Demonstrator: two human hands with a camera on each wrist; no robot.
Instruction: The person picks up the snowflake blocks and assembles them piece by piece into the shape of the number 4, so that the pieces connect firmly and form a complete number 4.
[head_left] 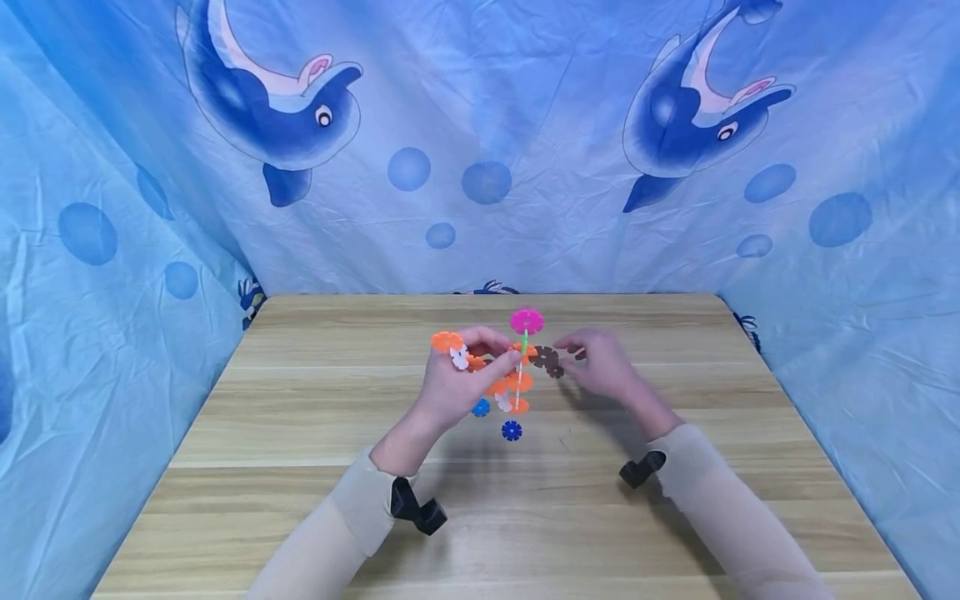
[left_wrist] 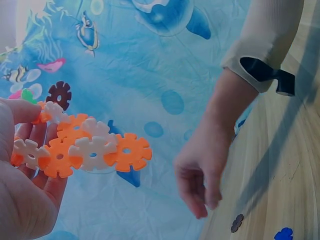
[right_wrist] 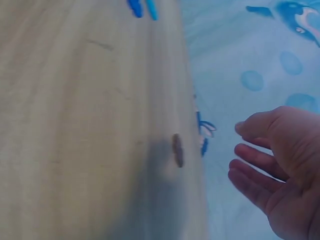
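Observation:
My left hand (head_left: 457, 387) grips a cluster of slotted snowflake discs (head_left: 517, 379), held above the wooden table (head_left: 300, 433). In the left wrist view the cluster (left_wrist: 95, 150) is a chain of orange and white discs lying against my left hand's fingers (left_wrist: 30, 142). A pink disc (head_left: 527, 321) tops a thin green stem, and a brown disc (head_left: 547, 360) sticks out on the right side. My right hand (head_left: 600, 362) hovers just right of that brown disc; its fingers (right_wrist: 255, 167) are relaxed and hold nothing. A loose brown disc (right_wrist: 177, 150) lies on the table beneath it.
Two loose blue discs (head_left: 512, 430) (head_left: 481, 407) lie on the table below the cluster. A blue dolphin-print cloth (head_left: 480, 125) hangs behind and on both sides of the table. A black camera mount sits on each wrist (head_left: 416, 508) (head_left: 641, 468).

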